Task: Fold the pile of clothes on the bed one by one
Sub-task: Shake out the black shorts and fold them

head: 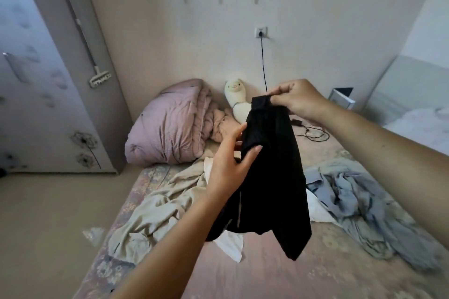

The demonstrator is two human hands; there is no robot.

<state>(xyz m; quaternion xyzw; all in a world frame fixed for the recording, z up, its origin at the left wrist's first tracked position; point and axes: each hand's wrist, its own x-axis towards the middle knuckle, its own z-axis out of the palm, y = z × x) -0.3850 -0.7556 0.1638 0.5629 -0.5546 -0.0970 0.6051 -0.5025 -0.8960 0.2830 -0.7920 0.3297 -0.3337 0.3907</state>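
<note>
Black garment [269,165]: held up in the air over the bed [267,272], hanging free, long axis roughly vertical, lower end dangling toward the camera.
Key relation: top edge up at the right hand [295,99]; hanging body just right of the left hand [230,165], the nearer one to the loose length.
Right hand fingers: curled, pinching the bunched top edge.
Left hand fingers: mostly straight, thumb [237,132] touching the left edge; no closed grip visible.
Step, as a judgement: opening the garment out before laying it flat.
Waiting clothes: beige garment [158,211] to the left, white piece [230,245] beneath, blue-grey heap [359,204] to the right, all unfolded on the bed.
Further off: pink quilt [170,126] and plush toy [237,99] against the wall.
</note>
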